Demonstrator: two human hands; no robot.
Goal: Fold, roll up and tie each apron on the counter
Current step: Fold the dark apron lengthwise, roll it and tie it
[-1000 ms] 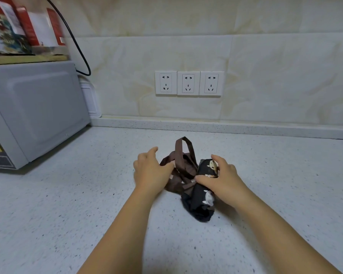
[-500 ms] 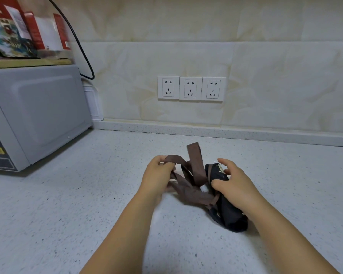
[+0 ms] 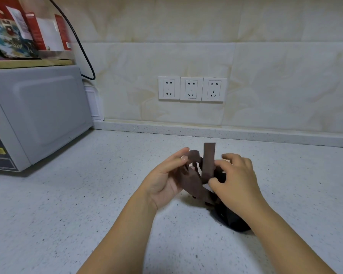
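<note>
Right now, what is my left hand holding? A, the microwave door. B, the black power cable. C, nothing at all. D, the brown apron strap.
D: the left hand has its fingers curled round the brown strap, which runs to the rolled dark apron lying on the counter.

rolled apron [image 3: 233,221]: mostly under right hand [image 3: 238,182] (print hidden)
brown strap [image 3: 209,160]: lower end behind right thumb
microwave [image 3: 44,115]: cropped by left edge

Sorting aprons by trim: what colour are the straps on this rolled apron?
Brown; the straps show best in the head view, against the black apron roll.
</note>
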